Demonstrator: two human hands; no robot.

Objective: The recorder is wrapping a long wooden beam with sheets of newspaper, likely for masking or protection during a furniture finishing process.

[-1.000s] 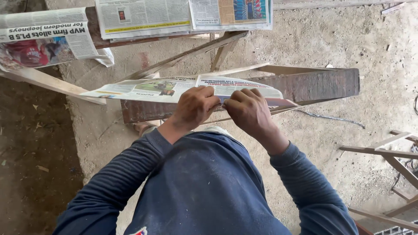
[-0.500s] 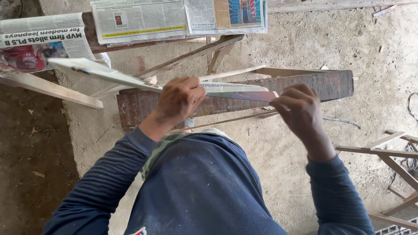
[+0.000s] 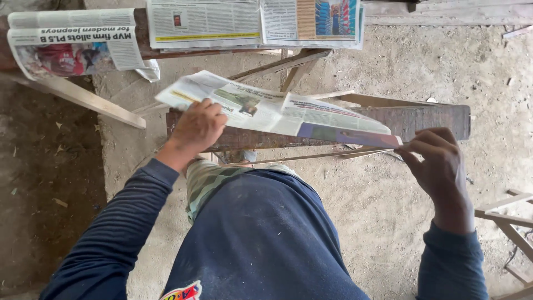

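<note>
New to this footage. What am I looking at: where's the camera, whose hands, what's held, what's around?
One view only: a camera worn on a person's head, looking down past a dusty blue sweater. No machine, just two bare hands. The left hand and right hand grip opposite ends of a folded newspaper, held in the air above a dark wooden plank. More newspapers lie spread on a wooden bench at the top. Pale wooden slats lean about on the sandy concrete floor.

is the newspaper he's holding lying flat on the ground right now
No, the folded newspaper is held up between the left hand and right hand.
</note>
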